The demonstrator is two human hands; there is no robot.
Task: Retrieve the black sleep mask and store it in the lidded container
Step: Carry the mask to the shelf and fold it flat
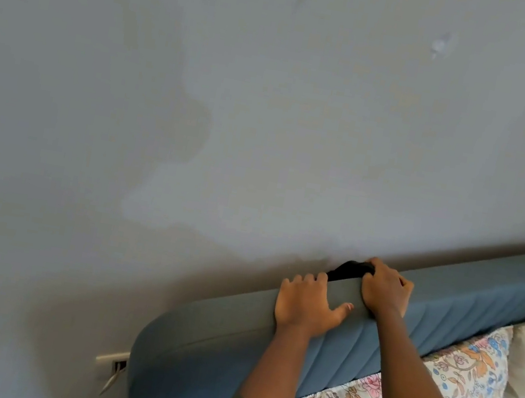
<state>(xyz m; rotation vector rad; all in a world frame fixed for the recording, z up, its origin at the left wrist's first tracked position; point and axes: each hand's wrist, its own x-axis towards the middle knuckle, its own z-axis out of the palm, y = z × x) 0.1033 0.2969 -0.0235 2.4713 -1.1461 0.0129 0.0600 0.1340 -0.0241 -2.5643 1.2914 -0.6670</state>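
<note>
The grey, patchy wall backs a blue padded headboard, smooth and channel-stitched, with 2 floral pillows propped below; my left hand hooks over its rounded top, probably to steady me; my right hand curls round the black sleep mask, soft bunched fabric on the top edge against the wall; no container shows.

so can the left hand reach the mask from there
Likely yes: the left hand holds the headboard right beside the black sleep mask, gripped by the right hand; nothing lies between.
</note>
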